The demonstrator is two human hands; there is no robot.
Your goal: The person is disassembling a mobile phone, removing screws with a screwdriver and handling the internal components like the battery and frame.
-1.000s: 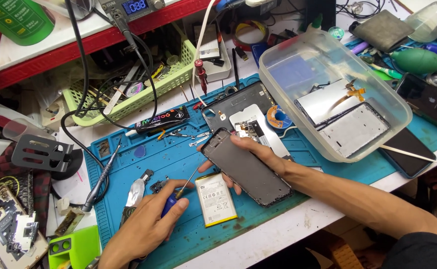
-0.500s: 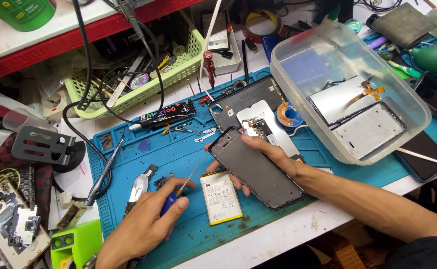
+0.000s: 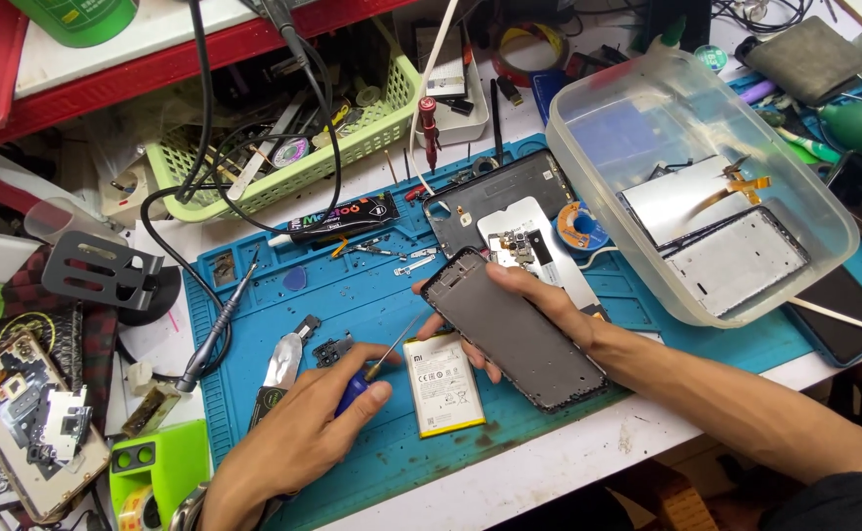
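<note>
I see right hand (image 3: 534, 305) clasping dark phone frame (image 3: 514, 329) mid-mat, tilted (fingers wrapped round edges). Left hand (image 3: 303, 438) closed round blue screwdriver (image 3: 377, 369), near white battery (image 3: 443, 382).

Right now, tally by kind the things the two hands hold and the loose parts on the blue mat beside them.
Blue-handled screwdriver, in left hand: 1
Dark grey phone frame, in right hand: 1
White flat battery: 1
Black phone back cover: 1
Total: 4
</note>
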